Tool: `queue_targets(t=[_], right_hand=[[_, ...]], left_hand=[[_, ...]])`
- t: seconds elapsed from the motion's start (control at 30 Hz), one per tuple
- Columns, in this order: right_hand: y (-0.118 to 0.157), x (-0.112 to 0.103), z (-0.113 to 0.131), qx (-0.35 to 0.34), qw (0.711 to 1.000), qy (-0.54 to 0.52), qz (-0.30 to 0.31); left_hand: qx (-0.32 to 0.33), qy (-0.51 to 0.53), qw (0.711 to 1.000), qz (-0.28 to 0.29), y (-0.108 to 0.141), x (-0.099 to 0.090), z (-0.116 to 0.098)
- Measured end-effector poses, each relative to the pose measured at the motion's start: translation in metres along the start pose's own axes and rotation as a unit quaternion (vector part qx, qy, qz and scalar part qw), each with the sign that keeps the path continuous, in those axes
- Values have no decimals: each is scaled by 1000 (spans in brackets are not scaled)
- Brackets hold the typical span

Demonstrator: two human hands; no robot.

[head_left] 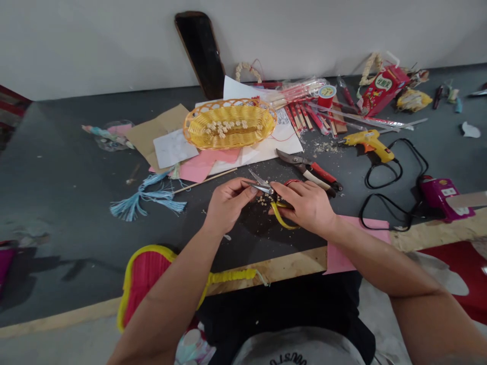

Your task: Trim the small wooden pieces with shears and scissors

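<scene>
In the basket [236, 143] lie pale pieces [224, 124]; right hand [310, 205] grips scissors [271, 191], left hand [229, 203] seemingly pinches something tiny.

The light was dim, greyish and even, paler on the wall [114, 50] and dull across the dark tabletop [61, 197]. A soft shadow pooled below the left hand [229, 201] and right hand [309, 205] — heavier ones fell at the tabletop's lower left. Faint glints caught the plastic wrapping [304, 92] and scissors [263, 188]. Fine detail looked slightly soft; the wide lens stretched the forearms [169, 299] toward the bottom corners.
</scene>
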State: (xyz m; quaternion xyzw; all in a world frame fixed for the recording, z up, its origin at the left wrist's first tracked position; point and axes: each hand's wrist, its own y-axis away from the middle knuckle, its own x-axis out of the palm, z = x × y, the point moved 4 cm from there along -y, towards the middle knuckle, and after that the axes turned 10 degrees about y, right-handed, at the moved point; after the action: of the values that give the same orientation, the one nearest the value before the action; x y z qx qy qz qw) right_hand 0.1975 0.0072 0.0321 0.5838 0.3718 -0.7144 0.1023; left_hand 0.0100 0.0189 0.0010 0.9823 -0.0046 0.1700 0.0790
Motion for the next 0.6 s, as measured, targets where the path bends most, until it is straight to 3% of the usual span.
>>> queue_targets(t=[0.6], right_hand=[[4, 6, 2, -1, 999, -18, 26]], left_hand=[[57, -94, 994, 3, 0, -6, 0]])
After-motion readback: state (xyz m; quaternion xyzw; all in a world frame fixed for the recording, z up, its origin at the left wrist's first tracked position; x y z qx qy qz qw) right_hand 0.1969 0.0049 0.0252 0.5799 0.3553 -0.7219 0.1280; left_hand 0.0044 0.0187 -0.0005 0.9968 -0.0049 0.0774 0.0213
